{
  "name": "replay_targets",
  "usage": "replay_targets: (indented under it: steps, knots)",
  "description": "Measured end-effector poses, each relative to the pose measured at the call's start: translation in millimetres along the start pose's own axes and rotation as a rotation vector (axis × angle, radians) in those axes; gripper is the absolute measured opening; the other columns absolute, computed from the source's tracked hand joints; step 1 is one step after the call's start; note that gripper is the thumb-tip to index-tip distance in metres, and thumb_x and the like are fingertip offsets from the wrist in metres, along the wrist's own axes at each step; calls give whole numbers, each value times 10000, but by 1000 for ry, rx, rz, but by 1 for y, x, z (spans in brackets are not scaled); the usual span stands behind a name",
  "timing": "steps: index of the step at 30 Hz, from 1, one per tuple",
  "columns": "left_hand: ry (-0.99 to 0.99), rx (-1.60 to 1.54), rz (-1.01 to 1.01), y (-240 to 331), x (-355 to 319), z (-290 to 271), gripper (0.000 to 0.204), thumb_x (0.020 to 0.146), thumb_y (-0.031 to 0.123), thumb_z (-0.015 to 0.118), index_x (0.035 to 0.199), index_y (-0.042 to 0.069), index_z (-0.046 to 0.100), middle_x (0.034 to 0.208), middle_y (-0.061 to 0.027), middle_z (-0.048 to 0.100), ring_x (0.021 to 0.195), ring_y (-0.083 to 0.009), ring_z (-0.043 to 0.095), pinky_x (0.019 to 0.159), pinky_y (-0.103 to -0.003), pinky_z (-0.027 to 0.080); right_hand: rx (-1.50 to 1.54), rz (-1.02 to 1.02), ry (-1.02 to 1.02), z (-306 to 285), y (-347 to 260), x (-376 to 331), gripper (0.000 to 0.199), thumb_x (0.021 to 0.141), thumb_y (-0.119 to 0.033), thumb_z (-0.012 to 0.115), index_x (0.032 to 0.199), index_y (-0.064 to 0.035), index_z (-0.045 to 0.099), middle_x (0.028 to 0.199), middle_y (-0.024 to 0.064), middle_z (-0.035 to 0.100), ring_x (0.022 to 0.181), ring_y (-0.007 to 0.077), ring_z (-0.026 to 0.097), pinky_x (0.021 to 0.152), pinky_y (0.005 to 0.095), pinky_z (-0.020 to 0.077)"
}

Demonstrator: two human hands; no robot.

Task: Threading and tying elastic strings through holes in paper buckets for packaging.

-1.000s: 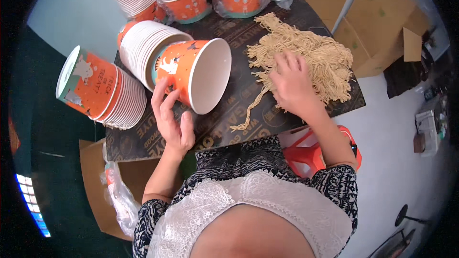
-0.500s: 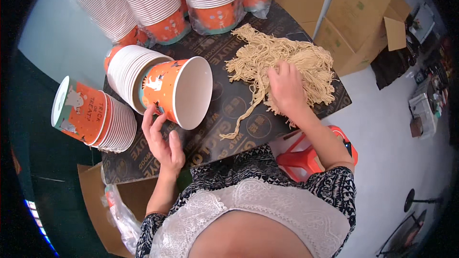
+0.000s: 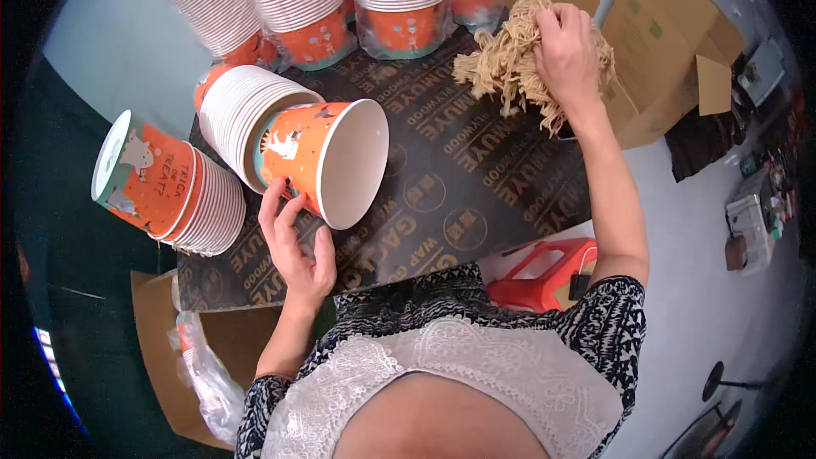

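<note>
My right hand (image 3: 568,59) grips a bundle of beige cords (image 3: 508,66) at the table's far right corner, its strands hanging loose and bunched. An orange paper bucket (image 3: 308,151) with a white inside lies on its side at the middle left, its mouth facing right. Its base end sits against the open end of a lying stack of nested white-rimmed buckets (image 3: 242,119). Just below the single bucket is my left hand (image 3: 299,259), fingers apart and fingertips at its lower side; it does not grasp the bucket.
More nested buckets (image 3: 195,195) lean at the table's left edge. Plastic-wrapped stacks (image 3: 404,25) stand along the back of the dark printed table (image 3: 408,246). Cardboard boxes (image 3: 671,42) are beyond the right corner. A red stool (image 3: 535,276) sits below the front edge.
My right hand has lifted and moved the cords away from me, toward the far right corner. The left hand stays by the bucket. The view has shifted slightly.
</note>
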State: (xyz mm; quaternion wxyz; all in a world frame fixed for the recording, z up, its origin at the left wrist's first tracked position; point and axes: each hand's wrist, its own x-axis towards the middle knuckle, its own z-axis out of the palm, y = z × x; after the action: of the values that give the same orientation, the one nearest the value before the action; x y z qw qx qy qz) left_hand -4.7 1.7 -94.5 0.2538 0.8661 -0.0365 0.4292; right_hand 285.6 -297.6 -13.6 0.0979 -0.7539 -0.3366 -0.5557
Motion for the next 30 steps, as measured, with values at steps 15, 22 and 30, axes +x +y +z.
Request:
replay_targets:
  steps: [15, 22, 30]
  knots:
    - [110, -101, 138, 14, 0, -13, 378, 777, 34, 563, 1145, -50, 553, 1340, -308, 472, 1256, -440, 479, 1067, -523, 367, 194, 91, -425, 2, -8, -70, 161, 850, -53, 605, 991, -68, 680, 1047, 91, 643, 1070, 312, 554, 911, 436, 460]
    - [-271, -336, 415, 60, 42, 7, 284, 676, -59, 546, 950, -31, 615, 937, -199, 651, 870, -375, 649, 810, -471, 544, 297, 153, -543, 1, -18, -62, 84, 830, -91, 661, 899, -56, 693, 934, 100, 648, 983, 300, 572, 870, 391, 476]
    - [-392, -427, 476, 64, 51, 65, 172, 683, -15, 710, 821, -16, 609, 814, -144, 607, 770, -337, 623, 727, -411, 535, 314, -2, -473, 26, -28, -69, 75, 765, -61, 631, 838, -61, 650, 871, 91, 583, 920, 301, 562, 812, 402, 488]
